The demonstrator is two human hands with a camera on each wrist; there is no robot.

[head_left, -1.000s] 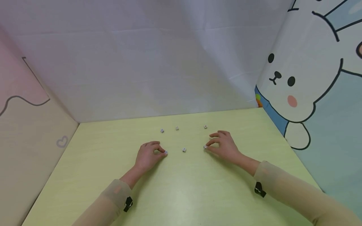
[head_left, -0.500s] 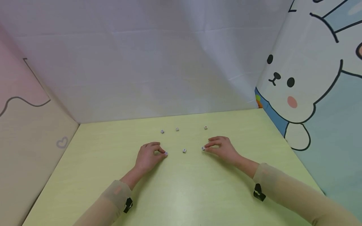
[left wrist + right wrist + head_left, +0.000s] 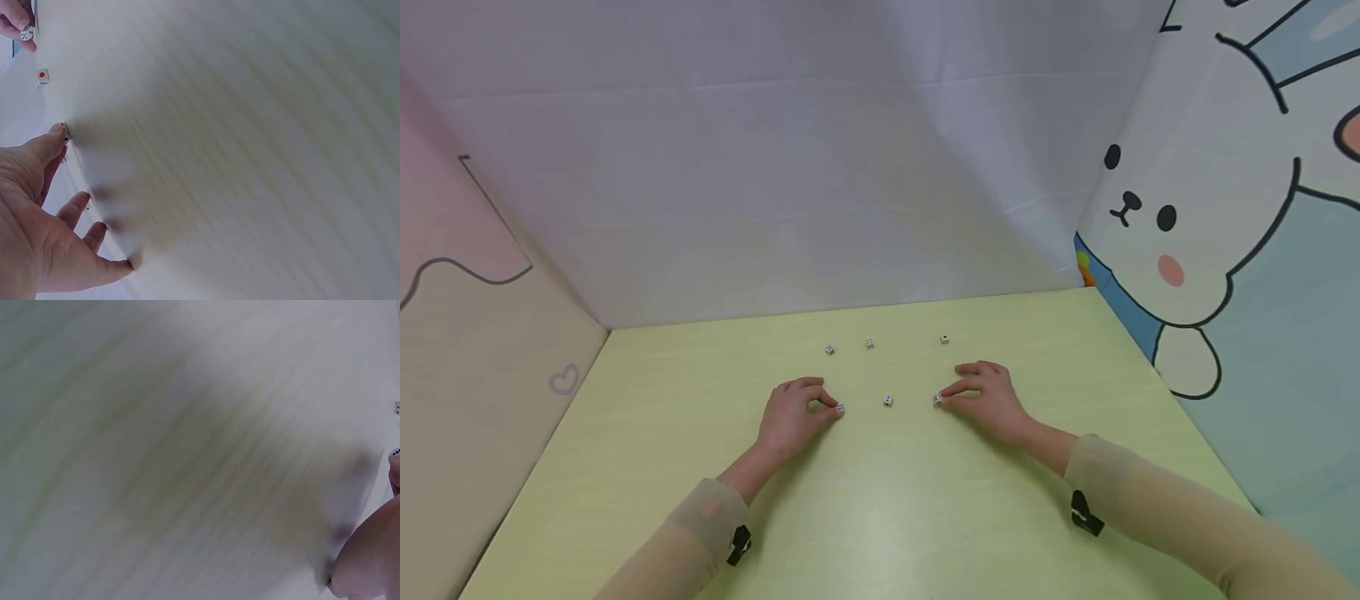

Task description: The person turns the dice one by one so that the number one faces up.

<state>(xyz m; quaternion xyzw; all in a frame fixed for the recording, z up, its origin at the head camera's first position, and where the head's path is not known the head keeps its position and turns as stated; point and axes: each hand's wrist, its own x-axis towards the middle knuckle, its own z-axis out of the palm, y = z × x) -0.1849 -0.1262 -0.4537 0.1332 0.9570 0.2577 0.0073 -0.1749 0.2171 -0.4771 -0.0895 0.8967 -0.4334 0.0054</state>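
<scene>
My left hand [image 3: 793, 418] pinches a small white die [image 3: 840, 407] between thumb and forefinger, at the tabletop. In the left wrist view that hand [image 3: 44, 206] has its other fingertips down on the table, the die [image 3: 65, 133] at its thumb tip. On the right, my right hand [image 3: 991, 402] holds another die [image 3: 937, 400] by thumb and forefinger. Between the two hands lies a third die [image 3: 888, 401], whose red dot face shows in the left wrist view [image 3: 42, 76]. The right wrist view catches only part of the right hand [image 3: 369, 550] and its die [image 3: 394, 452].
Farther back on the pale yellow table [image 3: 880, 517] lie three more dice: one at left [image 3: 830, 350], one in the middle [image 3: 869, 343] and one at right [image 3: 944, 339]. A white cloth [image 3: 775, 192] hangs behind, and a printed rabbit panel [image 3: 1195, 242] stands at the right.
My right hand has moved its die a little left and toward me, into near line with the middle die. The left hand has kept its place and its pinch.
</scene>
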